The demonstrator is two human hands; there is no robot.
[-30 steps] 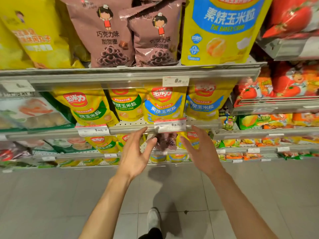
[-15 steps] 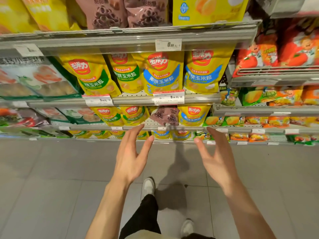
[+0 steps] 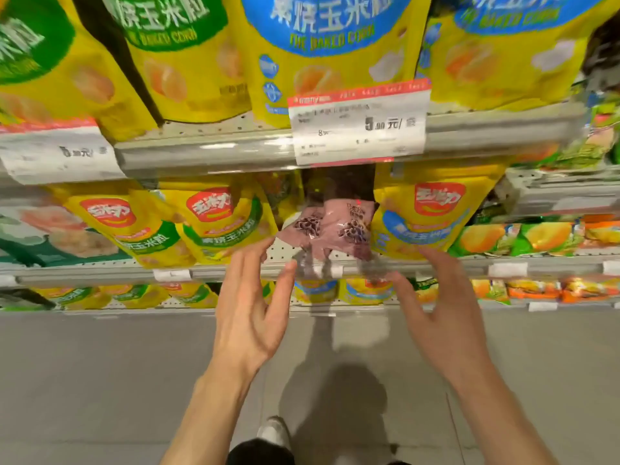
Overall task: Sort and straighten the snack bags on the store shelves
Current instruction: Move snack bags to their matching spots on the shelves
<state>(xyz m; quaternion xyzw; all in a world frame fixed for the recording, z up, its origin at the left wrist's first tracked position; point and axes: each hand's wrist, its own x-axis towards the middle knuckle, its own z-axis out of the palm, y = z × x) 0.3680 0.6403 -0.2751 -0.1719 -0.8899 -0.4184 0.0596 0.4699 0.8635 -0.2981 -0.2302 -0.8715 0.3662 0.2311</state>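
Hands (image 3: pixel 342 317) just below pink bag (image 3: pixel 330 226)

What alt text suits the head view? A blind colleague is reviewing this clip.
Two open hands, left hand and right hand, reach toward a brown snack bag lying among yellow corn snack bags on a lower store shelf. A price tag hangs from the shelf above.

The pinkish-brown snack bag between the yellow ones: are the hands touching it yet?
Cannot tell. In the head view both open hands, left hand and right hand, reach up at the pinkish-brown bag, but blur hides any contact.
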